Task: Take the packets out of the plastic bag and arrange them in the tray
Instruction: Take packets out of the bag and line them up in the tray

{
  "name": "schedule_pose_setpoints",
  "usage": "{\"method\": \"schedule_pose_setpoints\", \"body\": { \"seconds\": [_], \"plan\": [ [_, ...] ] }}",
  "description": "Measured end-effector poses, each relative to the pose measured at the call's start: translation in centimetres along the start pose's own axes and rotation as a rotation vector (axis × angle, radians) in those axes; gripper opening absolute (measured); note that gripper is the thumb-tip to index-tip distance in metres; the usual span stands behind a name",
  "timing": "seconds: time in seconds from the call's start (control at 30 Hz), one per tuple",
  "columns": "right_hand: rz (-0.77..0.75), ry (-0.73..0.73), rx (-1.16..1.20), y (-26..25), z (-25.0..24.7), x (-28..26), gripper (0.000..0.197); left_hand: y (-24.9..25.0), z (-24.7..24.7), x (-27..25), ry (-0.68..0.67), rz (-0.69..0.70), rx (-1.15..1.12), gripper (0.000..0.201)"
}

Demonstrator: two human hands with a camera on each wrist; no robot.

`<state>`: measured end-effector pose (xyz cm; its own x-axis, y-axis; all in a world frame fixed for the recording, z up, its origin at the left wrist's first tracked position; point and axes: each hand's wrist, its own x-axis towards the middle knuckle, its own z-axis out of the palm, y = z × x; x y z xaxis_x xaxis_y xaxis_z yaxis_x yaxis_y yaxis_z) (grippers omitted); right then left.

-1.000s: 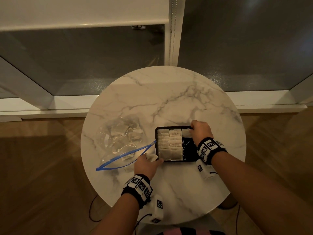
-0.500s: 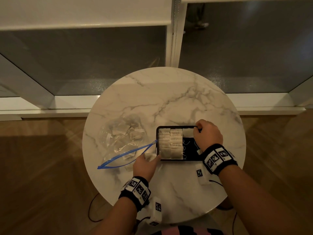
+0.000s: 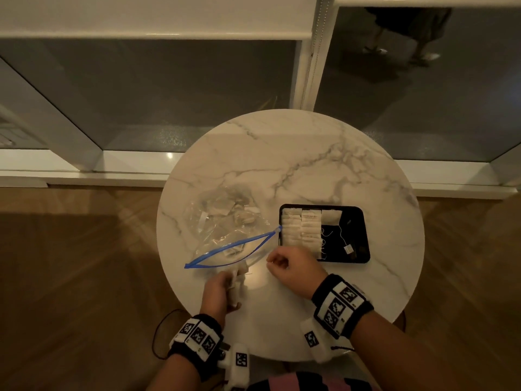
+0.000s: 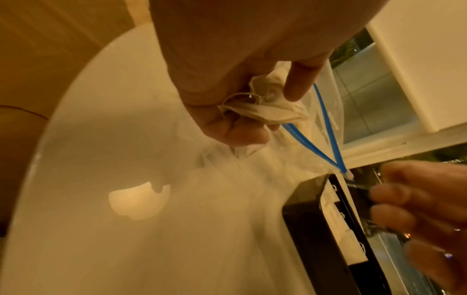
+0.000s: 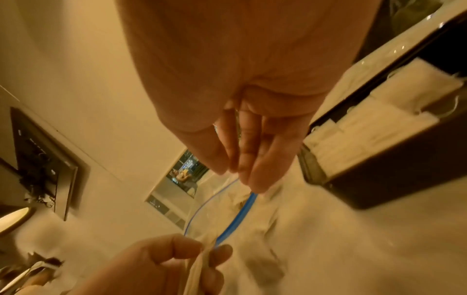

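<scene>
Tea bags (image 4: pixel 262 107) sit bunched in my left hand (image 3: pixel 218 289) above the surface by the plastic bag (image 3: pixel 225 235); my right hand (image 3: pixel 293 268), fingers loosely curled and holding nothing, should pinch one and lay it flat in the tray (image 3: pixel 363 235).

L hand (image 4: pixel 227 75): top centre, fingers curled round a bunch of crumpled white packets (image 4: pixel 262 107); thumb below, one finger over the top.
Bag (image 4: pixel 323 123): clear plastic w/ blue zip strip, mouth open, lying just behind the L hand; zip end reaches the tray's near corner.
Tray (image 4: pixel 321 235): black, toward table's R edge; row of white packets inside (image 4: pixel 336 225), packed along its wall.
R hand (image 4: pixel 419 215): blurred, at R edge of frame, over the tray; grip can't tell.
Table (image 4: pixel 126 249): white, rounded edge at L, lamp glare on top.
</scene>
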<state>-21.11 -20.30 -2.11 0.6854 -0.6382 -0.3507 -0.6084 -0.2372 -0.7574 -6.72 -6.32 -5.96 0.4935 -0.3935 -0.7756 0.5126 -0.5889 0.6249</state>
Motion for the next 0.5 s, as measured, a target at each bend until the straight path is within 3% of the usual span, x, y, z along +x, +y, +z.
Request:
{"method": "schedule_pose_setpoints", "body": {
  "seconds": [0.17,0.3,0.5],
  "plan": [
    [0.183,-0.210,-0.226,0.5,5.6,1.4,0.028,-0.7,-3.1,0.1,0.041,0.041,0.048,0.017],
    [0.277,-0.160,-0.246,0.2,8.5,2.8,0.052,-0.7,-5.0,-0.1,0.033,0.061,0.013,0.018],
    [0.343,-0.009,-0.197,-0.4,11.3,5.2,0.053,-0.8,-7.5,-0.5,0.017,0.104,-0.024,0.015]
  ]
}}
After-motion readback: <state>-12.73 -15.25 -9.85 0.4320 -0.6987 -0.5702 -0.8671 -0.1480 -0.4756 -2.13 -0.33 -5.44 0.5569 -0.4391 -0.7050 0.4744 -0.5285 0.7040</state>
